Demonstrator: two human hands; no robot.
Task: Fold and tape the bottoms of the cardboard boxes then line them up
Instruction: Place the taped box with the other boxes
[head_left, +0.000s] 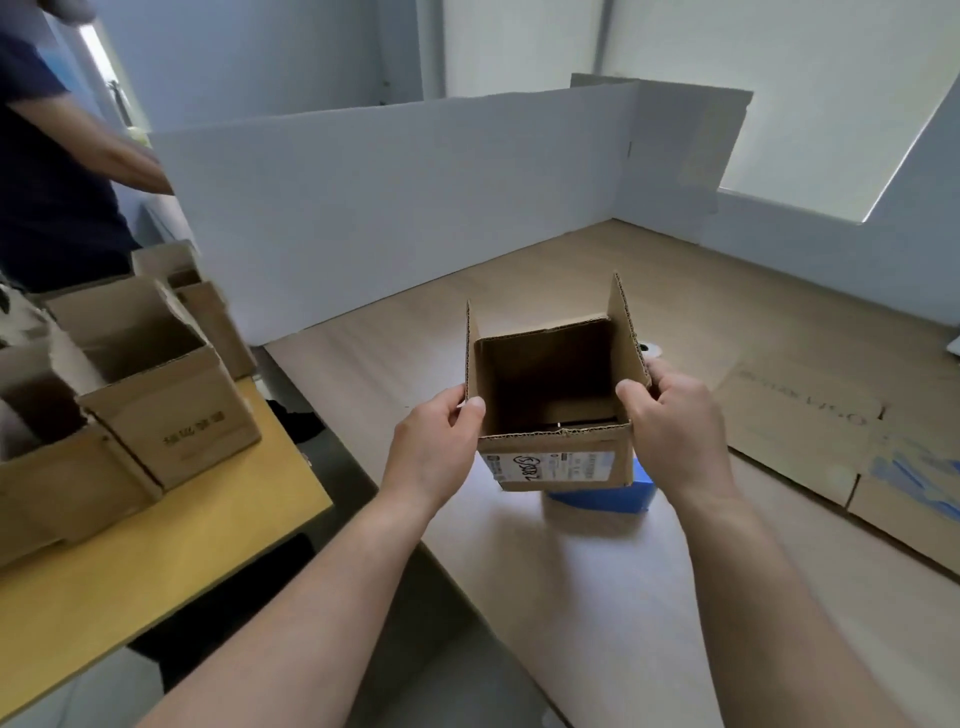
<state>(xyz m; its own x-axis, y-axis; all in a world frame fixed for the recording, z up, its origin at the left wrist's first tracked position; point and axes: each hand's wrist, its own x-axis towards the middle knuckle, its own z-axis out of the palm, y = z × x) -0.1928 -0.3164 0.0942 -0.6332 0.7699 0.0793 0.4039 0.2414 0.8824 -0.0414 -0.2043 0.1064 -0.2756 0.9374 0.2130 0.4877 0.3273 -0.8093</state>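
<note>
Cardboard box (556, 467): held open side up over the wooden worktop (571, 597), near its left edge. Two side flaps stand upright. A printed label with a handwritten mark faces us. Inside, the bottom flaps look folded in, with a thin pale seam showing. We cannot tell from here whether the underside is taped.

Hands: the left hand (441, 447) pinches the left wall, thumb over the rim and fingers outside. The right hand (675, 415) pinches the right wall the same way, just under the raised flap. Both hands hold the box and nothing else.

Below the box: a blue object (597, 501) on the worktop. We cannot tell whether the box touches it.

Behind the right flap: a white roll (649, 349), partly hidden, possibly tape. Right of that: flattened cardboard (800, 436) lying on the worktop.

Left: a yellow worktop (156, 561) carries a row of boxes (171, 415), open tops up. A second person (47, 182) stands behind them. A white partition (363, 208) closes the back.

Risks, as we judge them:
- The grip is on thin walls only. Squeezing may bow the box out of square.
- If the bottom is untaped, its flaps may spring open when the box is set down.
- Setting the box on the blue object would leave it tilted.
- Carrying it left, a raised flap may catch and push a box out of the row.
</note>
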